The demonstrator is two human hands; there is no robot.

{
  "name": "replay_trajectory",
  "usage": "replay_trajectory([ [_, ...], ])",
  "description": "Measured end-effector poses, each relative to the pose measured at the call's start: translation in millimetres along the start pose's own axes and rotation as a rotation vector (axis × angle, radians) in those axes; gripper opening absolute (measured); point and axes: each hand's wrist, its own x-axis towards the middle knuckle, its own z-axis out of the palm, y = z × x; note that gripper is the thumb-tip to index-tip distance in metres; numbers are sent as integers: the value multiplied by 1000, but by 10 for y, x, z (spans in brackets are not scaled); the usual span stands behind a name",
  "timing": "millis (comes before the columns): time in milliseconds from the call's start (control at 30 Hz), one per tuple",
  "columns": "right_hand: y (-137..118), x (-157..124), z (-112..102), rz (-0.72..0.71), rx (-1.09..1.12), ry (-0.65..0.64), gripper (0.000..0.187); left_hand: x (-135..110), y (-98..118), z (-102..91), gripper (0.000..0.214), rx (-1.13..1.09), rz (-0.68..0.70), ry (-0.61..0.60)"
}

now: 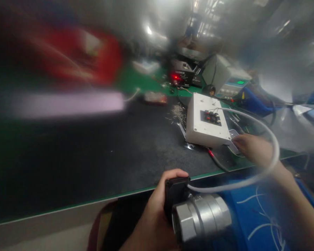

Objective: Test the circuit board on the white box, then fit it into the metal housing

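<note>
**A:** From the head view, what do we see near us?

**B:** Our left hand (153,212) is wrapped around a black block (176,195) fixed on a silver metal valve body (202,218), at the near edge, just right of centre. The fingers curl over the block's top, so the hold is firm. A white cable (273,139) leaves the block and loops up to the right, then back toward the white box (206,120).

**A:** And the other hand?

**B:** Our right hand (252,148) reaches out over the dark mat (94,150), its fingertips at the near right corner of the white box, touching or just beside a small pale piece lying there. We cannot tell whether it pinches anything; the blur hides the fingers.

**A:** Any containers?

**B:** A blue bin (261,216) sits near right, below the table edge, with loose white wire offcuts lying in it. The valve hangs over its left side.

**A:** What lies farther off?

**B:** The white box carries a dark panel with red and black terminals on top. A heap of small metal pins (178,112) lies just left of it. Beyond stand a black unit with a red display (181,75) and a grey power supply with green digits (231,82). Far left, a red shape (78,55) is too smeared to name.
</note>
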Motion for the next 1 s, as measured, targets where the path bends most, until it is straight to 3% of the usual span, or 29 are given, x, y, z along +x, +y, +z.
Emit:
replay_trajectory([
  [267, -8, -94, -57, -41, 54, 110, 29, -64, -122, -7, 66, 82, 37, -106],
  [400, -293, -201, -261, -11, 183, 208, 31, -61, -158, -36, 68, 59, 23, -152],
  [467, -539, -315, -378, 71, 377, 195, 33, -63, -184, -56, 71, 68, 4, -172],
  [567, -989, -569, -468, 279, 1036, -53, 33, -84, -239, -85, 76, 99, -23, -180],
  [667, -1390, -827, -412, 255, 1517, -556, 24, -115, -296, -108, 76, 104, -52, -176],
  [733, -1557, -930, -329, 221, 1641, -759, 18, -128, -319, -122, 75, 121, -57, -179],
  [1000, -1643, -854, -114, 98, 1783, -1088, 8, -133, -353, -204, 81, 150, 31, -224],
])
